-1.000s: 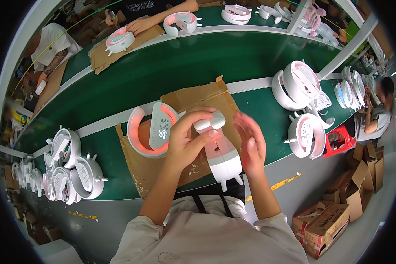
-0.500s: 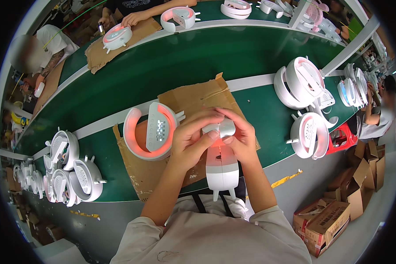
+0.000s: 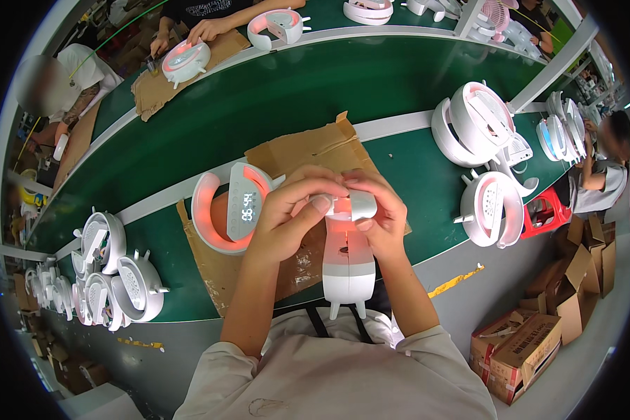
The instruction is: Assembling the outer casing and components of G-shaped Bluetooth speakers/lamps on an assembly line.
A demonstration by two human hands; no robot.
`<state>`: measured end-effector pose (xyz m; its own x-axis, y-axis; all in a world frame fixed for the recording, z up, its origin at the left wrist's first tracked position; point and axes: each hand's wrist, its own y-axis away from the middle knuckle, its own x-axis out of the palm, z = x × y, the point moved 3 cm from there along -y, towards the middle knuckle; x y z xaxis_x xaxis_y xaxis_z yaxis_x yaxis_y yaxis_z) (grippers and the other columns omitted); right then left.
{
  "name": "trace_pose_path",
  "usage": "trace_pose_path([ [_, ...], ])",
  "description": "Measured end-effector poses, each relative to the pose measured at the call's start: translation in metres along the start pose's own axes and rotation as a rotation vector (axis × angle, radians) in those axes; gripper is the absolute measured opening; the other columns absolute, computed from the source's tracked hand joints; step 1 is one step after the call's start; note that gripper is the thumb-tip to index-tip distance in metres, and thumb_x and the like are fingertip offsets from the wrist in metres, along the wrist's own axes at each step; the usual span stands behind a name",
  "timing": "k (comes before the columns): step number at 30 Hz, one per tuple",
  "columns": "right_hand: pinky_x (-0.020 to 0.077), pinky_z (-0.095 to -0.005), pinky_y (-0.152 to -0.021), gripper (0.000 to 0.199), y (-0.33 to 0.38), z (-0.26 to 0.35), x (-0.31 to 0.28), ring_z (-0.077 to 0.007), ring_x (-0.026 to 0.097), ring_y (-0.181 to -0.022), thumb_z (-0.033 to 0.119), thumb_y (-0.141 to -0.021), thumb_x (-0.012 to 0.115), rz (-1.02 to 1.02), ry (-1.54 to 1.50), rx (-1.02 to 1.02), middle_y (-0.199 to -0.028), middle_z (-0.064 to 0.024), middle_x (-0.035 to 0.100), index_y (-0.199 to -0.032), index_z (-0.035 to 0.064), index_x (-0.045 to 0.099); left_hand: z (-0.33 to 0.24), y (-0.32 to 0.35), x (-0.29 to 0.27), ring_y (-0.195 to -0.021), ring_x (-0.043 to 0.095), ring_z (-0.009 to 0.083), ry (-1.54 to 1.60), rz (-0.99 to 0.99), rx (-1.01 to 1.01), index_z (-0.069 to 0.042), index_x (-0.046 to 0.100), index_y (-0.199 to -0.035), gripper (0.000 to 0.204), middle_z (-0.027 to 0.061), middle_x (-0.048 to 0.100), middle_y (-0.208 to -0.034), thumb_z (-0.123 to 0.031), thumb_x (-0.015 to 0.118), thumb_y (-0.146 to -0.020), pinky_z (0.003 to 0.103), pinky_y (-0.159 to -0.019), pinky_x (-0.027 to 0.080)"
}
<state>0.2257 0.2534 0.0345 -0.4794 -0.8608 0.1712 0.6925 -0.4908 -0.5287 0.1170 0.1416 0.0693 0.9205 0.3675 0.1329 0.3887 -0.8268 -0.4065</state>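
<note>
In front of my body stands a white ring lamp (image 3: pixel 348 273), seen edge-on, its two short legs toward me and its upper part glowing red. My left hand (image 3: pixel 283 213) is closed at the lamp's upper end, thumb and fingertips pinching near the glowing edge. My right hand (image 3: pixel 386 213) wraps round the pale rounded end piece (image 3: pixel 362 205) from the other side. Whether that piece is loose from the lamp is hidden by my fingers. To the left, a second lamp (image 3: pixel 204 210) with a lit digital clock face glows red on the cardboard sheet (image 3: pixel 297 150).
Stacked white lamps (image 3: pixel 138 287) crowd the bench's left end; more lamps (image 3: pixel 493 210) stand at right. A green belt (image 3: pixel 308 84) runs beyond the white rail. Across it, a co-worker's hands (image 3: pixel 206 29) touch another lamp. A red stool (image 3: pixel 547 213) and cardboard boxes (image 3: pixel 521 353) are at right.
My left hand has drawn slightly left, away from the right, exposing more of the lamp's glowing upper end. The second lamp's clock digits now show whole. The view has shifted slightly.
</note>
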Motion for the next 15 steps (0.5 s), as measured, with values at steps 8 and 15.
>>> trace_pose_path([
  [8, 0.0427, -0.0344, -0.09, 0.043, -0.002, 0.002, 0.001, -0.0225, 0.054, -0.105, 0.012, -0.073, 0.072, 0.028, -0.017, -0.024, -0.109, -0.0133, 0.056, -0.112, -0.0014, 0.057, -0.003, 0.001, 0.018, -0.111, 0.05, 0.0221, -0.002, -0.047, 0.061, 0.001, 0.061, -0.105, 0.02, 0.0103, 0.05, -0.118, -0.006, 0.047, -0.092, 0.034, -0.093, 0.04],
  [15, 0.0453, -0.0293, -0.083, 0.042, 0.004, -0.002, 0.002, -0.0181, 0.058, -0.097, 0.012, -0.076, 0.071, 0.016, -0.118, 0.131, -0.107, -0.0106, 0.06, -0.114, -0.0008, 0.056, -0.007, -0.005, 0.017, -0.126, 0.043, 0.0284, -0.135, 0.091, 0.037, -0.002, 0.066, -0.096, 0.03, 0.0118, 0.055, -0.124, -0.017, 0.04, -0.096, 0.041, -0.105, 0.031],
])
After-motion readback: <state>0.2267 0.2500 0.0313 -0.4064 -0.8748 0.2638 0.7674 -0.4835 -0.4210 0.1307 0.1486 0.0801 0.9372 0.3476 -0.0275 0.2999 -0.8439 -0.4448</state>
